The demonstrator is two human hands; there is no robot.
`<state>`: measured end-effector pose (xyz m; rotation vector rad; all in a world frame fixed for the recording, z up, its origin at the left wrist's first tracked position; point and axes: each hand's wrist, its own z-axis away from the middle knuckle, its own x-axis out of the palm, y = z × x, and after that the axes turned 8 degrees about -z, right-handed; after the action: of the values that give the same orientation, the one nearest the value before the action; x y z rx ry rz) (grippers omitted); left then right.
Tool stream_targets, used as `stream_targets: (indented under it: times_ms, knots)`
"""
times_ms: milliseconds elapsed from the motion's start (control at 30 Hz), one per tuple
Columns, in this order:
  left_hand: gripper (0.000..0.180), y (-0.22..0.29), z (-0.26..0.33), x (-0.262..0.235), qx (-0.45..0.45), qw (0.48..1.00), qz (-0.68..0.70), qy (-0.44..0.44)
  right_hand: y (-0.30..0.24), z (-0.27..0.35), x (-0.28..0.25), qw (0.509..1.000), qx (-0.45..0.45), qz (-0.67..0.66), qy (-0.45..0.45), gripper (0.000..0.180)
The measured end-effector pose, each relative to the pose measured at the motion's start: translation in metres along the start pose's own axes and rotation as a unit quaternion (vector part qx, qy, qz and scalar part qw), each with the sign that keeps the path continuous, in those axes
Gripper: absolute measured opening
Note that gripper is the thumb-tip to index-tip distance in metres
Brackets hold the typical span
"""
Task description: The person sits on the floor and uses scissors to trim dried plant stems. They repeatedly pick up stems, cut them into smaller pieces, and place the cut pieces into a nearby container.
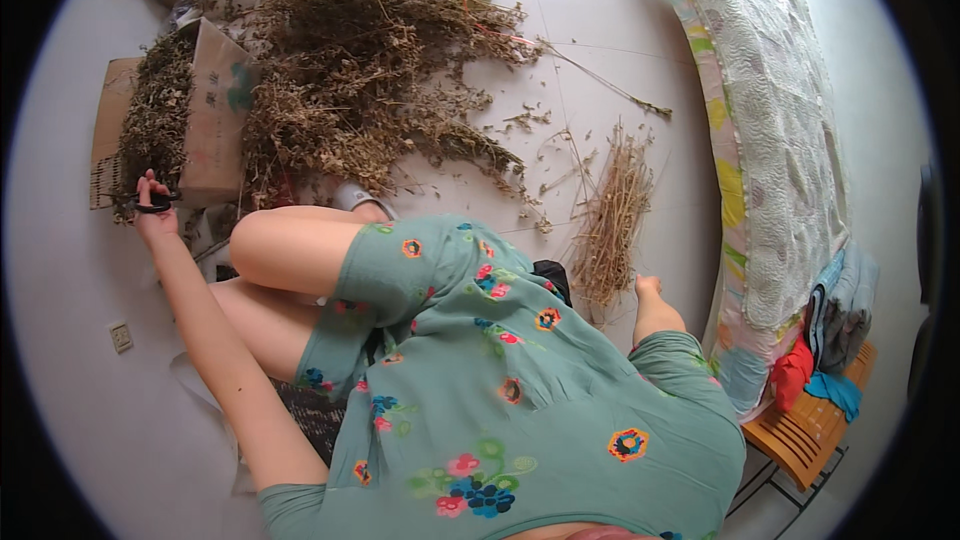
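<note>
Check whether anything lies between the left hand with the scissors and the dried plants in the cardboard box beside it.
Nothing visible does. The left hand holds black scissors right at the lower edge of the dried plants heaped in the cardboard box; no other object separates them.

My left arm stretches far out to the side, forearm nearly straight, the left hand [155,208] with fingers curled closed and knuckles up. My right arm bends at the elbow, the right hand [648,287] low, its fingers hidden.
</note>
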<state>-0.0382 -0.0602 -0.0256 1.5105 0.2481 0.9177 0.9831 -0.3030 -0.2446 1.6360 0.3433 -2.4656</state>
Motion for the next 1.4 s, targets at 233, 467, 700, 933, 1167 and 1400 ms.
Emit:
stream_targets:
  times_ms: [233, 467, 700, 933, 1167, 1400]
  knots:
    - [0.03, 0.001, 0.032, 0.03, -0.03, 0.998, 0.055, -0.003, -0.143, -0.023, 0.093, 0.946, -0.28, 0.091, -0.139, 0.028]
    - [0.033, 0.028, 0.058, 0.076, -0.01, 0.997, 0.073, 0.007, -0.406, 0.187, 0.175, 0.788, -0.541, 0.087, -0.282, 0.025]
    - [0.032, 0.045, 0.055, 0.099, 0.004, 0.998, 0.07, -0.004, -0.57, 0.463, 0.194, 0.693, -0.565, -0.154, -0.421, 0.044]
    - [0.034, 0.066, 0.063, 0.101, 0.028, 0.998, 0.055, 0.022, -0.644, 0.606, 0.21, 0.633, -0.736, -0.009, -0.239, 0.041]
    - [0.036, 0.076, 0.058, 0.097, 0.03, 0.996, 0.081, 0.028, -0.668, 0.603, 0.284, 0.705, -0.554, 0.349, -0.274, 0.045]
    - [0.036, 0.078, 0.061, 0.087, 0.054, 0.993, 0.098, 0.029, -0.651, 0.538, 0.309, 0.464, -0.655, 0.563, -0.197, 0.035]
